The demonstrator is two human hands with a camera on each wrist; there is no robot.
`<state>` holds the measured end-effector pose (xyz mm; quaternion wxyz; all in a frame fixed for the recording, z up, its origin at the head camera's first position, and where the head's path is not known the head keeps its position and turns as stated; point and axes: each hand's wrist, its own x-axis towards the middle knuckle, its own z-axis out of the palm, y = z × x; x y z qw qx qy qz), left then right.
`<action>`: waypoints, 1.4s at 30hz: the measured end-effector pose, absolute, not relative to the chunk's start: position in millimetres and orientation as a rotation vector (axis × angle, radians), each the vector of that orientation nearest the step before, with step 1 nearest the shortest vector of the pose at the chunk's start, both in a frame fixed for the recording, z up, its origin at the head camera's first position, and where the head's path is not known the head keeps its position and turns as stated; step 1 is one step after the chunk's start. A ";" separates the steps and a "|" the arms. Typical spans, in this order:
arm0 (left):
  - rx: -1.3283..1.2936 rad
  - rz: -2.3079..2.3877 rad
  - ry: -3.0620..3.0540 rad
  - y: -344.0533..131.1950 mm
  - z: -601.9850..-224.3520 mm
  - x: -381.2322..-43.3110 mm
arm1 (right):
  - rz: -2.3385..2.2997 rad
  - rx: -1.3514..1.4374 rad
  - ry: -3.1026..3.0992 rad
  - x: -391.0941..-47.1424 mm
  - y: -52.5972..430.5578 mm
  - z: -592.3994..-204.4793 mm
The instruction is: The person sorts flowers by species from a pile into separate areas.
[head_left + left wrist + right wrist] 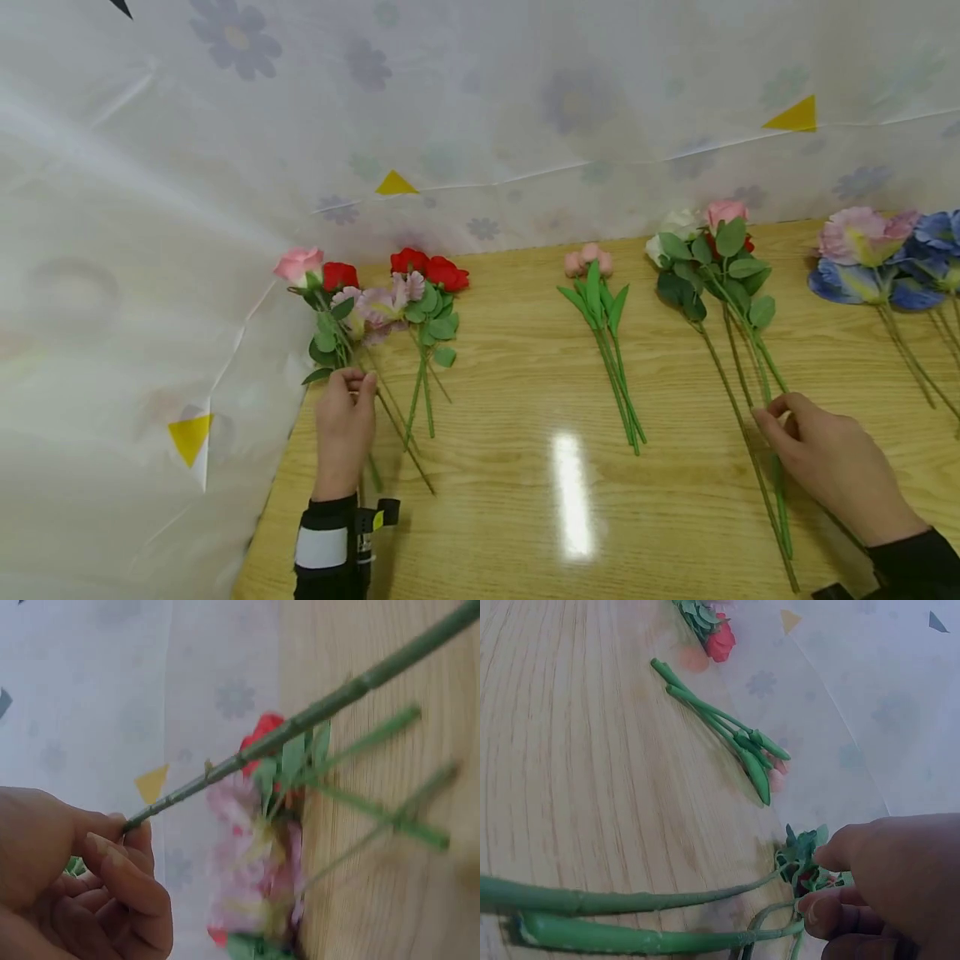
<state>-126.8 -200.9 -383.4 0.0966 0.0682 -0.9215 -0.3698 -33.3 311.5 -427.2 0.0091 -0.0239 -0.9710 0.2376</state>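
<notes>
The wooden bench (525,500) fills the lower frame with a pale flowered sheet (150,250) draped behind and to the left, and flowers already lie sorted in bunches along it, so I judge the work well begun but unfinished. At lower left my left hand (343,429) pinches a stem of the mixed bunch (375,308); at lower right my right hand (832,467) curls its grip round the rose stems (738,358), the tulips (600,333) and blue blooms (877,267) untouched

Beyond the left hand's fingers (124,859), the flower heads (255,847) were blurred; right of the right hand's fingers (772,417), the blue flowers (930,250) were cut off.
</notes>
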 end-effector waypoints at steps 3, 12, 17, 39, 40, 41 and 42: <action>0.053 -1.233 -2.721 -181.3 -383.0 -128.7 | 0.810 0.070 -2.951 -36.3 299.9 -423.4; -0.465 -1.816 -2.700 -88.1 -379.6 -128.5 | 1.318 0.528 -2.750 -47.5 227.3 -406.4; -0.686 -1.940 -2.743 -36.0 -375.1 -122.1 | 1.598 0.752 -2.678 -48.2 199.5 -400.2; -0.750 -1.275 -3.078 -40.9 -390.8 -123.3 | 0.885 0.361 -2.786 -53.9 252.7 -409.7; -0.700 -1.253 -3.088 -48.5 -392.6 -124.5 | 0.837 0.321 -2.810 -55.1 259.5 -409.4; -0.659 -1.227 -3.091 -56.2 -394.1 -125.8 | 0.803 0.282 -2.833 -56.4 266.0 -409.4; -0.607 -1.200 -3.095 -63.7 -395.7 -126.6 | 0.772 0.246 -2.855 -57.5 271.9 -409.8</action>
